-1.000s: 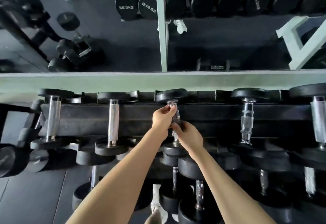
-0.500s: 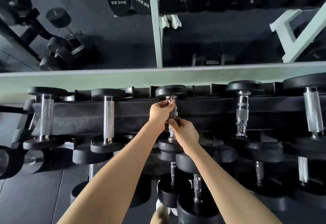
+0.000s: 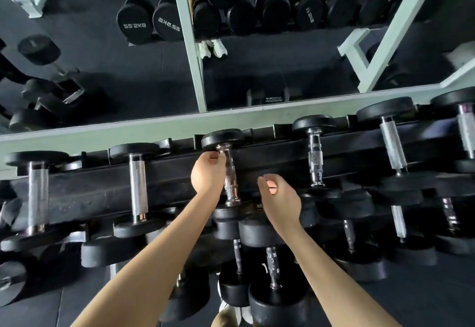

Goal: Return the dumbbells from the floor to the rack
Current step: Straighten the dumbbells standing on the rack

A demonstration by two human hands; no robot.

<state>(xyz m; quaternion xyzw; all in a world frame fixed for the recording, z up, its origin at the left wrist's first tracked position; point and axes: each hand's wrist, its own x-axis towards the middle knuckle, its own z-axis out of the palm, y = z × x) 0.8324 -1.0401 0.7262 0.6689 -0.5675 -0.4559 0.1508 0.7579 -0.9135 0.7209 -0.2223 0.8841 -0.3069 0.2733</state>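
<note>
A black dumbbell with a chrome handle lies across the top tier of the black rack, its far head against the back rail. My left hand grips the upper part of its handle from the left. To the right of the handle my right hand hovers, fingers loosely curled and holding nothing. It touches no dumbbell.
More dumbbells fill the top tier on both sides and the lower tiers. A mirror behind the rack reflects heavy dumbbells and pale green frames. Dark rubber floor lies at the lower left.
My right hand has let go of the dumbbell handle and moved off to the right. My left hand still grips the handle on the rack.
</note>
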